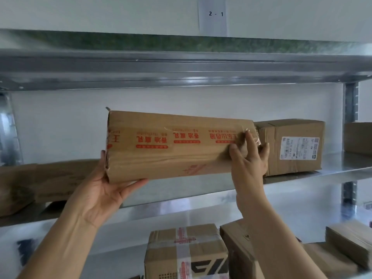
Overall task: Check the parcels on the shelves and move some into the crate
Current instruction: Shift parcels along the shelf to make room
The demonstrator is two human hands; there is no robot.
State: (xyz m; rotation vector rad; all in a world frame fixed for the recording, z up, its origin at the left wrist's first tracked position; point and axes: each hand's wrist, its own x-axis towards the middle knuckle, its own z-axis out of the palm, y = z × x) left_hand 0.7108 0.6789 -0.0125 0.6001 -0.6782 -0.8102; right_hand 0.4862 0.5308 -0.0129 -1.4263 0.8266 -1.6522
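The single head view looks forward and slightly upward, close to the metal shelf (302, 174) at arm's reach.

Blurred left parcel (46, 182), partly off-frame

The metal shelf (342, 168) carries a labelled box (291, 148) at right, a brown carton (50, 182) at left.

Long parcel (177, 146) above shelf (342, 168), labelled box (291, 147) just right
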